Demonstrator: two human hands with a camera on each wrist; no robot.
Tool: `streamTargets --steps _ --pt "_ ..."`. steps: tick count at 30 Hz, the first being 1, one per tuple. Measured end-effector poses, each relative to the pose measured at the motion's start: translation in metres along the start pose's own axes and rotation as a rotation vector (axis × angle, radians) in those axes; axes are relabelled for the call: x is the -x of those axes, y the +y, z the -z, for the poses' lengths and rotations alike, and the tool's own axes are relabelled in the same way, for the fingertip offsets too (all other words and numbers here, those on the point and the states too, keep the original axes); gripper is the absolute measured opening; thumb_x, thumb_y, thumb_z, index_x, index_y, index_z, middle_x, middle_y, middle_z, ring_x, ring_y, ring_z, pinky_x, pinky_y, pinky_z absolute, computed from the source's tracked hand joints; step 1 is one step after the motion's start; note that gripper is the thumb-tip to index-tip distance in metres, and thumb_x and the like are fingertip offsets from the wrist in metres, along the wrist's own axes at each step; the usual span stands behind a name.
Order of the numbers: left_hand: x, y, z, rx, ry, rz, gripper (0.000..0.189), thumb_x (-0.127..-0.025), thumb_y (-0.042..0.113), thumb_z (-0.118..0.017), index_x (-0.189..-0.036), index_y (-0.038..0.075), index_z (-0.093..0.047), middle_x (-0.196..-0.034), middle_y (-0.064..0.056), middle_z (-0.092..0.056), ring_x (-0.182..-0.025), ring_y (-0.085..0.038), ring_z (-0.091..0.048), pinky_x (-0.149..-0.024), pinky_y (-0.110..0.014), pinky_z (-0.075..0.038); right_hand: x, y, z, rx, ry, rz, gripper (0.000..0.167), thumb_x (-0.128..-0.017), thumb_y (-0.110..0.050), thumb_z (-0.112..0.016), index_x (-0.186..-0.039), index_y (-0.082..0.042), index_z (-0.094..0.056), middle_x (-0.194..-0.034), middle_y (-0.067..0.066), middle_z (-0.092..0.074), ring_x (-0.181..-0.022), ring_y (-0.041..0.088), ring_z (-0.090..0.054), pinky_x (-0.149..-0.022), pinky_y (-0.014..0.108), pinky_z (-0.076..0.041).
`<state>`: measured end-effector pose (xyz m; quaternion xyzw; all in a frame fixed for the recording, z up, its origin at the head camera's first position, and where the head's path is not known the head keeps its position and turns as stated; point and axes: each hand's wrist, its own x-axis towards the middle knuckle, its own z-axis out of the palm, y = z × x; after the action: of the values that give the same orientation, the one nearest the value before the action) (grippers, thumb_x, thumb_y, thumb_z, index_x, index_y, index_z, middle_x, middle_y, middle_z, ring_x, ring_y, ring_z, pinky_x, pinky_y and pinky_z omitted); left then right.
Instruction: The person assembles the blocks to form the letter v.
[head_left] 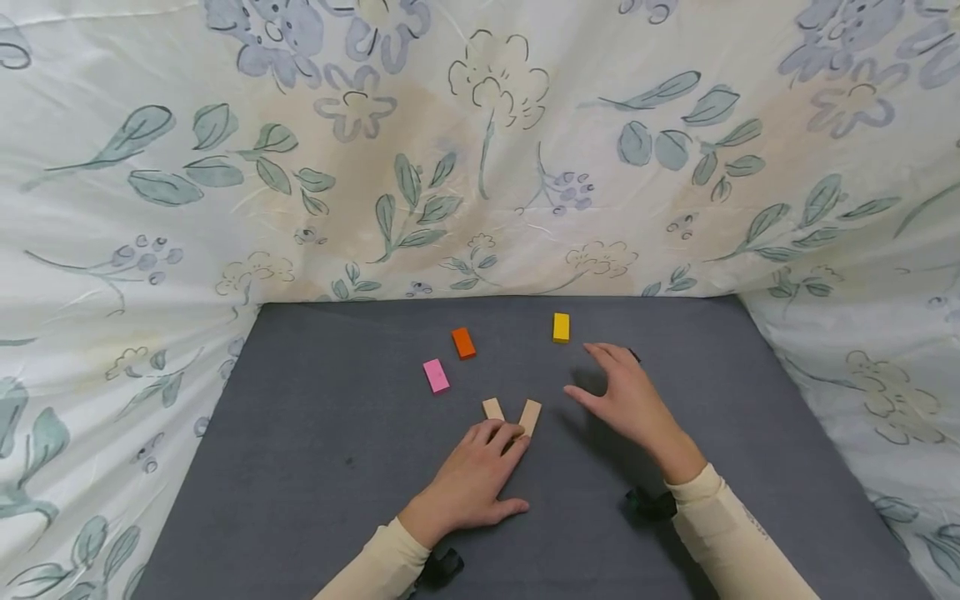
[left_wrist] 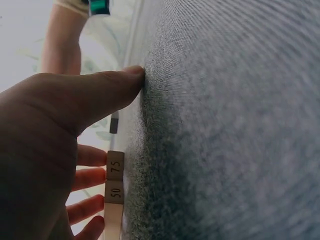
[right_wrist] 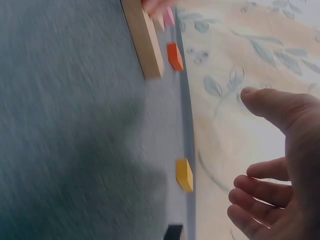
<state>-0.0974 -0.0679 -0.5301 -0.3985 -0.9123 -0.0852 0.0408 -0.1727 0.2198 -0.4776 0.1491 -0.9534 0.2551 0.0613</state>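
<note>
Touching a pair of wooden blocks [head_left: 531, 414] with its fingertips, the left hand [head_left: 476, 479] is loosely extended, and those blocks fan into a V on the grey tabletop [head_left: 315, 467], ends marked 75 and 50 meeting in the left wrist view! Over to the right hand [head_left: 630, 398]: raised, empty, thumb and fingers spread, just short of the yellow block [head_left: 561, 327]. Farther left sit the orange block [head_left: 463, 343] and the pink block [head_left: 436, 377], near each other.

From above, the left hand [head_left: 474, 477] hides the near ends of two blocks [head_left: 531, 414]; both sleeves [head_left: 731, 533] run out of view.
</note>
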Motion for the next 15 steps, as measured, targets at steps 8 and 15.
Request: streamTargets --steps 8,15 --pt "-0.002 0.002 0.002 0.019 -0.022 0.013 0.086 -0.090 0.068 -0.079 -0.154 0.014 -0.059 -0.152 -0.003 -0.051 -0.137 -0.024 -0.045 -0.120 -0.046 -0.039 -0.008 0.026 0.018 0.026 0.048 -0.059 0.075 -0.095 -0.031 -0.086 -0.150 0.009 -0.056 -0.148 0.031 -0.055 -0.139 0.051 -0.047 -0.113 0.071 -0.039" --pt "-0.002 -0.001 0.001 0.016 -0.010 0.008 0.087 -0.089 0.070 -0.079 -0.153 0.015 -0.060 -0.151 -0.003 -0.052 -0.136 -0.024 -0.046 -0.120 -0.046 -0.040 -0.014 0.037 0.027 0.043 0.044 -0.112 0.075 -0.096 -0.029 -0.085 -0.151 0.010 -0.054 -0.148 0.033 -0.054 -0.140 0.052 -0.045 -0.113 0.071 -0.039"
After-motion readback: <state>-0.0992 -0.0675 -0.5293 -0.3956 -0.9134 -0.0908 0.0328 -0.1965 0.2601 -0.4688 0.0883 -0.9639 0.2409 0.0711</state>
